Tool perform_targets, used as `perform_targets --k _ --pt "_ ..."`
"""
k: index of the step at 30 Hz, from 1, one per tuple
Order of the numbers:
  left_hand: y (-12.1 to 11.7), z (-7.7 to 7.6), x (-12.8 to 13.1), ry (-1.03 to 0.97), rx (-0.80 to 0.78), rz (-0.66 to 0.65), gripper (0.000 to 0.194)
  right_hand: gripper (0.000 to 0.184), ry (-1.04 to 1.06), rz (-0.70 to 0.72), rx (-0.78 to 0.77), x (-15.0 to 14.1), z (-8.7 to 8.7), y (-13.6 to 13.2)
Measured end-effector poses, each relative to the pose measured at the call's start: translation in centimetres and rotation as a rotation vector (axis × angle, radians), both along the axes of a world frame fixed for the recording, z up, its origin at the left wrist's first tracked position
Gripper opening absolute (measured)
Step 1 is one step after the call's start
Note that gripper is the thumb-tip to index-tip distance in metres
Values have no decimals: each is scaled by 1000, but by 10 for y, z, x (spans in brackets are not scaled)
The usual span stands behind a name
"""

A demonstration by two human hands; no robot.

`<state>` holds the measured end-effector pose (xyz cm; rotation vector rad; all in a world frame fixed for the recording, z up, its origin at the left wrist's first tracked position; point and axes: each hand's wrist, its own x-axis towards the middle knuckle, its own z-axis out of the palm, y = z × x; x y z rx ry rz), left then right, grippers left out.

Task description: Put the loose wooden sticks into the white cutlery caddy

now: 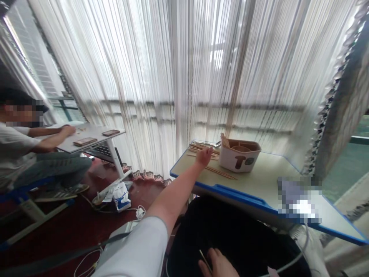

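Observation:
My left hand [204, 157] reaches out over the small table, its fingers closed, among thin wooden sticks [198, 148] that look like chopsticks. What those fingers hold, if anything, is hidden. A few more sticks [221, 173] lie just in front of it. To its right stands a white container [238, 159] with a brown inside and a brown mark on its front; wooden pieces [225, 141] stick up from its left corner. Down in my lap, my right hand [219, 264] is closed round a thin wooden stick [205, 261], partly cut off by the lower edge.
The cream table [262, 184] has a blue raised rim. A blurred-out item [300, 200] lies at its right, with a white cable [305, 240] below. On the left, another person [17, 150] sits at a white table [98, 132] with two phone-like objects. A curtain hangs behind.

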<state>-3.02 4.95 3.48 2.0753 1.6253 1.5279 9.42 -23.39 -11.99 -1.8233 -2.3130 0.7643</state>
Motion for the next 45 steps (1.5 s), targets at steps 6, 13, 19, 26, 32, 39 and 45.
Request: perform_targets --k 6,13,19,26,32,39,45 --pt "-53 -26 -14 -96 -119 -56 35 31 -28 -43 208 16 22 -4" --pt "-68 -27 -3 -217 -231 -99 20 32 -18 -71 189 44 22 -3" --pt "-69 -35 -3 -249 -297 -56 24 34 7 -100 177 59 17 5" --pt "-63 -38 -8 -241 -359 -83 24 42 -7 -3 128 38 18 -1" --pt "-62 -41 -5 -220 -379 -94 21 28 -136 78 93 20 13 -3" --pt "-66 -36 -6 -238 -392 -89 20 17 -169 82 86 15 12 5" --pt "-67 -24 -4 -244 -426 -53 18 26 125 -26 204 33 62 48"
